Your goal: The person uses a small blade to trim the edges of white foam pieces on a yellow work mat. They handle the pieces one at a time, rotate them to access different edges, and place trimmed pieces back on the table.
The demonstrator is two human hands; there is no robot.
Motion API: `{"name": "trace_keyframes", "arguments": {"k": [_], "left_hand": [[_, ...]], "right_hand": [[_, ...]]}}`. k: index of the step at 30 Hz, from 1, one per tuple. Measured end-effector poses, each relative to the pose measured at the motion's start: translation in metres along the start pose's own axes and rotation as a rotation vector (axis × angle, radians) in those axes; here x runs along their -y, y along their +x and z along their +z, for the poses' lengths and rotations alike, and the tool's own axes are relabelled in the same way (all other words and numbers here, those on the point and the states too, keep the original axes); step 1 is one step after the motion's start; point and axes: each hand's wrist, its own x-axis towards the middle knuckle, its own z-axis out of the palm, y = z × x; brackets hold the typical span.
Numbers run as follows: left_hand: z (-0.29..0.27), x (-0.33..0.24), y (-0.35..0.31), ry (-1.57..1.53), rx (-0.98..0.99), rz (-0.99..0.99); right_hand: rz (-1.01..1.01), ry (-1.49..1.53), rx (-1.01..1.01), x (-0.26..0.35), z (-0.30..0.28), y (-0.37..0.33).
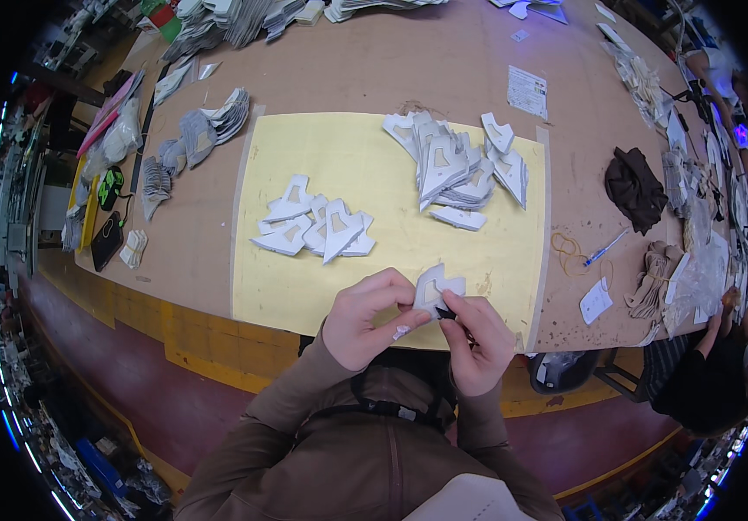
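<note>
Near the front edge of the yellow sheet, a white cut-out piece (pixel 430 283) with an opening in its middle is held up between my hands. My left hand (pixel 369 319) pinches its left side between thumb and fingers. At its lower right corner my right hand (pixel 480 340) is closed, with a small black object (pixel 446 312) at its fingertips; what kind it is I cannot make out. Similar white pieces lie ahead: a loose, overlapping group (pixel 315 222) to the left and a taller heap (pixel 452 165) to the right.
The yellow sheet (pixel 339 143) is taped to a brown-covered table. Stacks of grey-white pieces (pixel 202 130), a phone (pixel 107 240) and a tape measure (pixel 111 187) lie left. Rightward are a dark cloth (pixel 635 189), a pen (pixel 607 247) and a bundle of brown strips (pixel 652 278). Another person (pixel 708 373) is at the far right.
</note>
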Motion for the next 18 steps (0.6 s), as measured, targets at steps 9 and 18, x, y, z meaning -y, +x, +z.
{"name": "trace_keyframes", "arguments": {"k": [9, 18], "left_hand": [[-0.003, 0.002, 0.001, 0.016, -0.016, 0.002], [0.0, -0.001, 0.002, 0.052, -0.049, 0.011]], "right_hand": [[-0.066, -0.049, 0.025, -0.003, 0.0, 0.004], [-0.183, -0.161, -0.046, -0.016, 0.011, -0.006]]}}
